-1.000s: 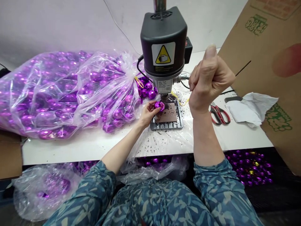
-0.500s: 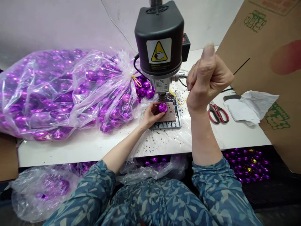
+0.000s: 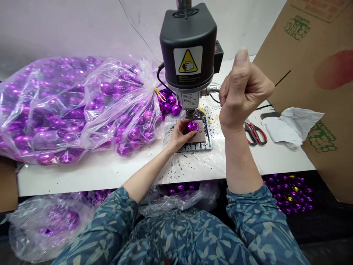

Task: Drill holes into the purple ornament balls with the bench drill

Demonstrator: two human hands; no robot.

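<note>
My left hand (image 3: 181,135) pinches a shiny purple faceted ball (image 3: 193,126) between thumb and fingers. The ball rests on a brown board (image 3: 200,137) over the slotted metal base (image 3: 208,145) of a bench drill press (image 3: 189,48). The drill bit (image 3: 191,118) reaches down to the ball's top; how deep it goes I cannot tell. My right hand (image 3: 244,95) is closed in a raised fist beside the press's silver side shaft (image 3: 212,89), around the feed lever, whose grip the fingers hide.
A large clear bag (image 3: 68,110) of purple balls lies at left, with loose balls (image 3: 175,109) behind. Red-handled scissors (image 3: 256,134) and white paper (image 3: 289,129) lie at right, near a cardboard box (image 3: 309,48). Dark shavings dot the table (image 3: 110,173). Another bag (image 3: 52,224) hangs below.
My left hand has brought the purple ball rightward and set it under the drill bit. My right fist has stayed by the press. The view has shifted slightly.
</note>
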